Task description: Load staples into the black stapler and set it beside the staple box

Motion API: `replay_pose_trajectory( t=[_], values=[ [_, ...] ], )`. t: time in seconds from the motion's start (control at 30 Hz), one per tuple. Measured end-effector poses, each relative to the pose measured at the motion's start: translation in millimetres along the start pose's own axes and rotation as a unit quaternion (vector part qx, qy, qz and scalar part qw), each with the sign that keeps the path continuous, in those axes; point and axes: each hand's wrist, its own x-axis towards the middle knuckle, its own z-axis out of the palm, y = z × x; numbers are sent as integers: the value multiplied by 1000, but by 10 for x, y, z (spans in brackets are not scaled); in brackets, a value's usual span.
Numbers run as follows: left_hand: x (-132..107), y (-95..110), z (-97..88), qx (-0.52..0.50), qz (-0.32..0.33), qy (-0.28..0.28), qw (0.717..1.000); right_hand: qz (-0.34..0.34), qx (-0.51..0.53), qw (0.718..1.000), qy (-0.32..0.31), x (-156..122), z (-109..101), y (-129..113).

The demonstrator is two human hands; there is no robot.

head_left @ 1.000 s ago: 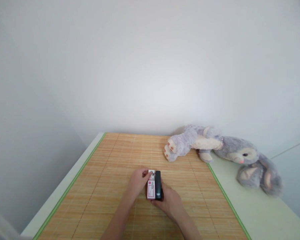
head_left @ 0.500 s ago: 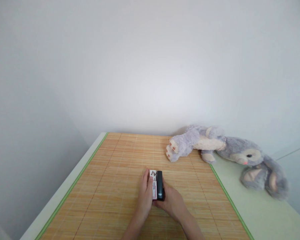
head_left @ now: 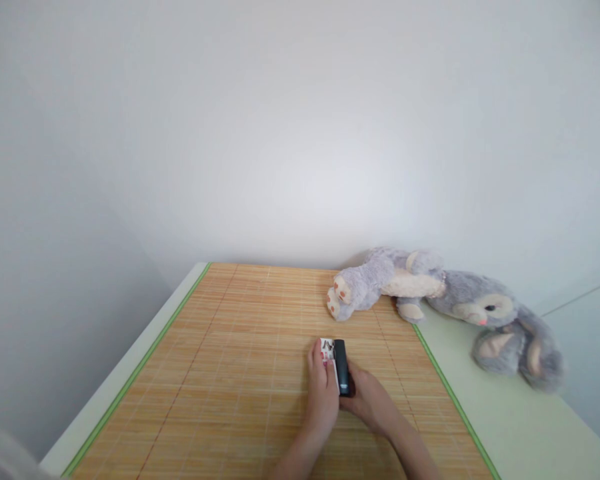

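A black stapler (head_left: 341, 368) and a small white box (head_left: 327, 348) printed with a picture and red marks stand side by side, close together, near the middle of the mat. My left hand (head_left: 323, 393) is closed around the left side of the box, its fingers over part of the printed face. From the right, my right hand (head_left: 367, 400) grips the stapler near its front end, with the thumb and fingers partly hidden behind it. Whether the two things touch the mat is hard to see.
Beneath the hands lies a bamboo mat (head_left: 220, 373) with green edging on a pale table (head_left: 525, 427). A grey plush rabbit (head_left: 410, 283) is stretched along the back right, partly on the mat. A white wall (head_left: 280, 133) rises behind the table.
Both hands have shifted to the right, carrying the stapler and the box with them. The two things now lean slightly. The view has turned a little to the right.
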Motion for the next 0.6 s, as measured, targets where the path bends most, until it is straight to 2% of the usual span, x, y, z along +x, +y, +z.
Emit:
replay_pose_trajectory(
  t=[0.2, 0.3, 0.37, 0.47, 0.53, 0.6],
  values=[
    [-68, 326, 869, -90, -34, -25, 995, 18, -26, 999, -6, -151, -609, 680],
    [-89, 474, 1178, -92, -33, -42, 994, 26, -35, 999, -2, -213, -844, 916],
    [-94, 536, 1293, -89, -31, -50, 994, 37, -38, 999, -9, -239, -949, 1006],
    [-65, 537, 1262, -72, -21, -64, 995, 51, -43, 998, -17, -262, -1022, 1059],
    [-10, 475, 1090, -52, -3, -77, 996, 52, -49, 997, -12, -272, -1030, 1062],
    [69, 393, 834, -25, 29, -97, 995, 54, -56, 997, -6, -280, -1028, 1054]
  ],
)
